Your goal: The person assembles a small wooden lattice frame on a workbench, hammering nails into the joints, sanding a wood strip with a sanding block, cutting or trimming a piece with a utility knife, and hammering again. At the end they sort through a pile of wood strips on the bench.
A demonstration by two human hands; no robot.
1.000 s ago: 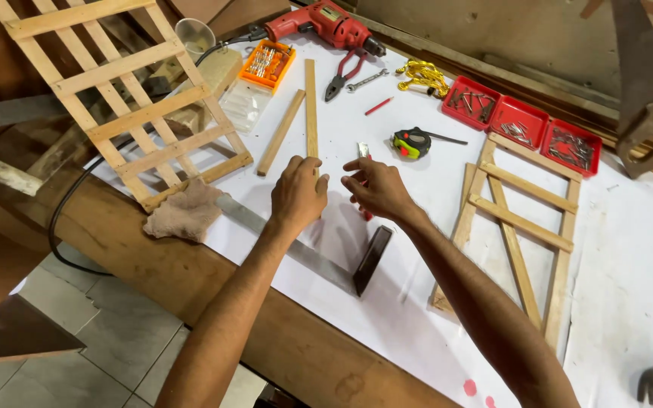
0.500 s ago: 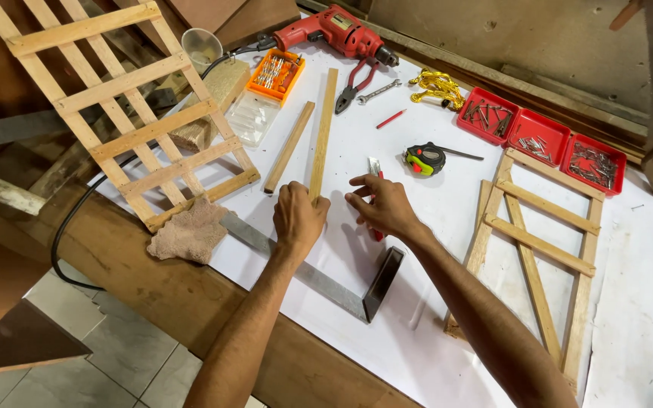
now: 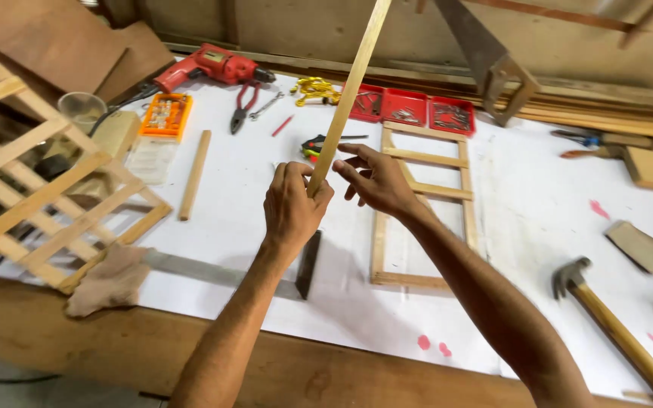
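Left hand (image 3: 293,208) fingers clamp the wooden strip (image 3: 349,94) at its lower end, holding it up off the table (image 3: 538,227); right hand (image 3: 376,180) fingers spread, just beside it.

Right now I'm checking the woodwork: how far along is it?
Done: a slatted frame lies assembled on the bench. In hand: the left hand grips a thin wooden strip, the right hand open beside it. Left: another strip lies loose.

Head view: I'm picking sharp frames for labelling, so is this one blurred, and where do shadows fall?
Head view: even, soft light; the left hand, wooden strip and right hand are fairly sharp; the hammer and right edge smear with motion blur; faint arm shadows fall on the white sheet.
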